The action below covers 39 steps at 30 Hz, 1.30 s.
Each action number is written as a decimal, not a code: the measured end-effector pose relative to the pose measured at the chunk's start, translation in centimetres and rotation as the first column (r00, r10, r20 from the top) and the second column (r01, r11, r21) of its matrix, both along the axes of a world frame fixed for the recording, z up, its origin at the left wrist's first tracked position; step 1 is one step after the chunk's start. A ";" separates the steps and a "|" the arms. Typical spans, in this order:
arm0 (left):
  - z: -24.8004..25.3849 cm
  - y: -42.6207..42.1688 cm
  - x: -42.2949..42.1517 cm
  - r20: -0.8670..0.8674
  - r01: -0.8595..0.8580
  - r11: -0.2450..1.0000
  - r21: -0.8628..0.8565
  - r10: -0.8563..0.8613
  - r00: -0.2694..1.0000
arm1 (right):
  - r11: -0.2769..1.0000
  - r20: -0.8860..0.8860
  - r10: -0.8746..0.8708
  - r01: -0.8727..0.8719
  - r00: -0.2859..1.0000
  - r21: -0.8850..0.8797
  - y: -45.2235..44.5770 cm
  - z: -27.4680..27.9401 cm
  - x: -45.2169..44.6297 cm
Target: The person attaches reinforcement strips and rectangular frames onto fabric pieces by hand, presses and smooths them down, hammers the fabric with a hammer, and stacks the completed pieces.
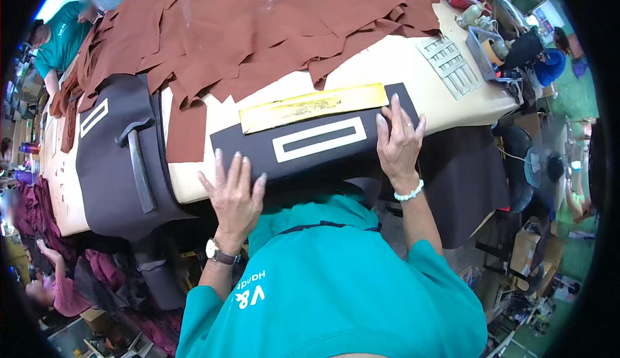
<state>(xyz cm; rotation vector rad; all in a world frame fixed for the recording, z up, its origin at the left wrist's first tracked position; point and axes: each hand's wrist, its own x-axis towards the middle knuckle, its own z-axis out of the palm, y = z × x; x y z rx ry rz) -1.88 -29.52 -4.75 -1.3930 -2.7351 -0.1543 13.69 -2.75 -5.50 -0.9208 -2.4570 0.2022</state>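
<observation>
My left hand (234, 190) rests with its fingers spread on the near left edge of a dark sheet (258, 161) at the table's edge. My right hand (399, 142) has its fingers apart at the sheet's right end, with fingertips close to a worn yellow strip (313, 107); whether they touch it I cannot tell. Between the hands, a pale rectangular frame (279, 151) with a long slot lies on the dark sheet, just in front of the strip. Neither hand grips anything.
Brown cut sheets (219, 35) cover the table's far side. To the left, a hammer (137, 164) and another pale frame (95, 118) lie on dark material (106, 171). A slotted template (450, 66) and a basket (481, 54) are at right. A co-worker (61, 38) stands at the far left.
</observation>
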 end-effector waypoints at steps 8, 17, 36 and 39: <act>-2.7 2.9 -0.3 -0.034 -0.343 0.926 0.158 0.352 0.935 | 0.850 0.056 0.527 -0.526 0.848 -0.042 1.9 -0.2 -7.8; -3.1 2.6 -0.5 0.011 -0.295 0.937 0.185 0.299 0.954 | 0.951 -0.258 0.263 -0.295 0.930 -0.095 10.0 2.9 -6.9; 9.1 -7.8 1.3 0.229 -0.397 0.198 0.896 0.561 0.796 | 0.311 -0.622 0.165 -0.639 0.765 -0.704 -2.8 7.5 -8.4; 13.1 -15.0 0.4 0.109 -0.314 0.124 0.941 0.770 0.628 | 0.033 -0.667 0.383 -0.730 0.640 -0.682 -7.9 9.4 -13.5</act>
